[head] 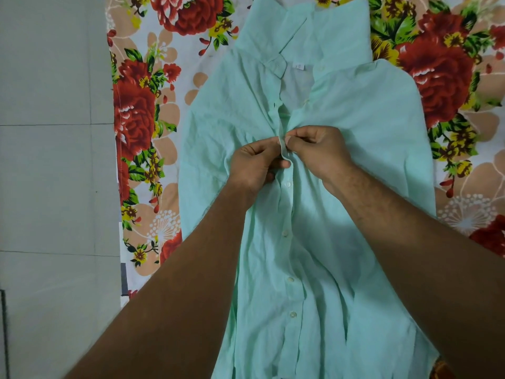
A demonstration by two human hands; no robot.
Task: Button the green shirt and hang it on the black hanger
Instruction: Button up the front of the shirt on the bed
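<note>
A pale green shirt [355,149] lies flat on a flowered bedsheet, collar at the top, hem toward me. Several white buttons run down its front placket below my hands and look fastened. My left hand [254,166] pinches the placket edge from the left at chest height. My right hand [319,151] pinches the opposite edge from the right, fingertips touching the left hand's. Above my hands the shirt front lies apart, showing the inner label near the collar. No hanger is in view.
The floral bedsheet [144,110] with red roses covers the bed on both sides of the shirt. Its left edge drops to a grey tiled floor [49,160]. A dark thin upright object [4,332] stands at the lower left border.
</note>
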